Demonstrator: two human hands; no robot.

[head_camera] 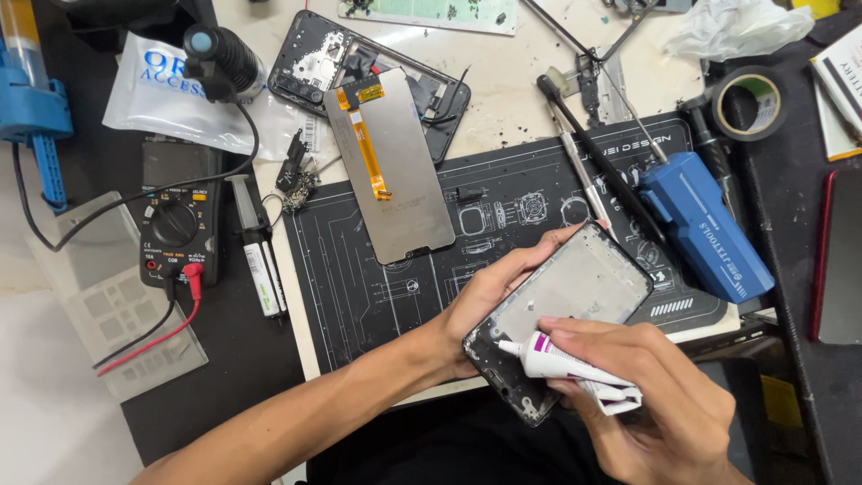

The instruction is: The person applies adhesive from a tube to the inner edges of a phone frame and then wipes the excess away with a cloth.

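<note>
Your right hand (660, 395) is closed around a small white glue tube (561, 364) with a purple band; the fingers are wrapped tight on its crumpled rear end and the nozzle points left, its tip resting at or just above the lower left edge of the phone frame (561, 314). Your left hand (489, 296) grips that frame from the left, thumb along the upper edge and fingers curled under the near corner, so it is clamped on the frame and tilting it slightly off the work mat (377, 287). The frame sits at the near right part of the mat, just in front of you.

Judged from this, the step in hand is laying adhesive along the frame's border. The next move calls for a light, even squeeze and a steady run of the nozzle along the rim, with the left hand keeping the frame from rocking; too much pressure would likely flood the edge.

Further out on the mat, a display panel (391, 166) lies face down with its orange ribbon cable uppermost, overlapping an opened phone body (310, 58). A blue tool (705, 224) and thin metal probes lie to the right, a multimeter (178, 224) with red and black leads to the left, and a tape roll (750, 103) at the far right.
</note>
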